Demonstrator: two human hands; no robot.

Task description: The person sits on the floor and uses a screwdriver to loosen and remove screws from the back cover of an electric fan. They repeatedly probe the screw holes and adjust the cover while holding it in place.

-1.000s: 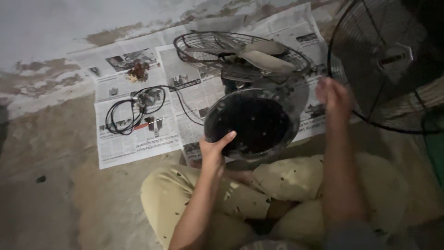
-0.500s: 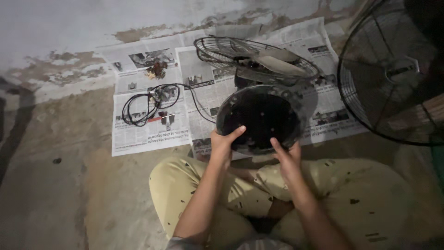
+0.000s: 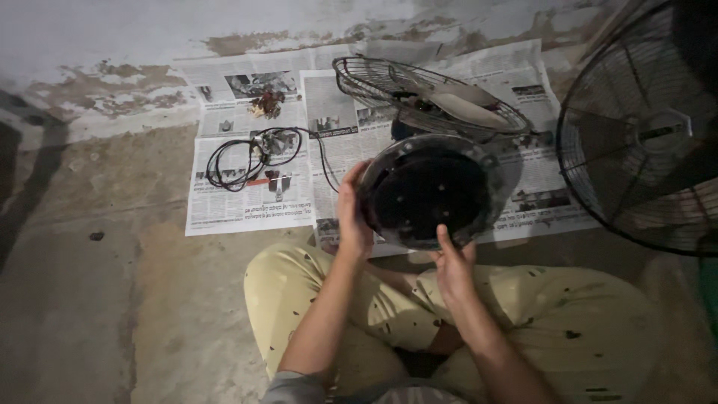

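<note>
Black fan housing point(image 3: 428, 193) now sits higher; left hand point(image 3: 351, 213) still clamped on its rim, right hand point(image 3: 452, 262) gripping beneath.

A makeshift floor-level repair spot is indicated: newspapers point(image 3: 247, 206) are spread on a bare concrete floor point(image 3: 90, 299) below a peeling wall point(image 3: 112, 30), with a fan guard point(image 3: 426, 93) and coiled cable point(image 3: 239, 161) laid on them.
</note>
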